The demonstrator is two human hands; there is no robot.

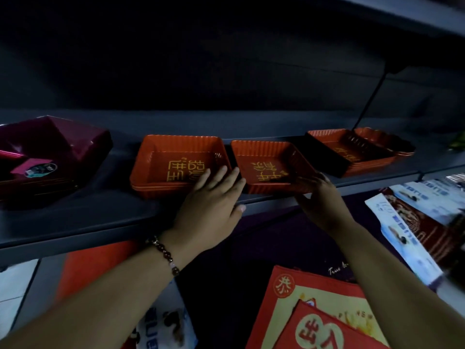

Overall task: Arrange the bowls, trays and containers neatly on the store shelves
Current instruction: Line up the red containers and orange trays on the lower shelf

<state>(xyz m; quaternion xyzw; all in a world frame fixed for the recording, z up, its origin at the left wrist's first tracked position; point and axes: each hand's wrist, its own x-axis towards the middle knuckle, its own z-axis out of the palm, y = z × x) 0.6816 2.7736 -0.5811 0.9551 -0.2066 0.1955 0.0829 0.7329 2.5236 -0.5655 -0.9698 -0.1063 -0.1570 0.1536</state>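
Note:
On the dark shelf [75, 217] stand several red square trays with gold characters. A stack of them [173, 165] sits left of centre. A single red tray [266, 165] lies beside it at the shelf's front edge. My left hand [211, 205] rests flat with fingers spread, touching the front right corner of the stack and the single tray's left edge. My right hand [319, 200] grips the single tray's front right corner. Further right lies another stack of red trays [352, 149] with a scalloped one [387, 142] behind it.
A stack of dark maroon square trays [47, 157] with a label inside stands at the shelf's left end. Below the shelf hang red and gold paper items [314, 306] and packaged goods [425, 222] at the right. Another shelf [415, 13] runs overhead.

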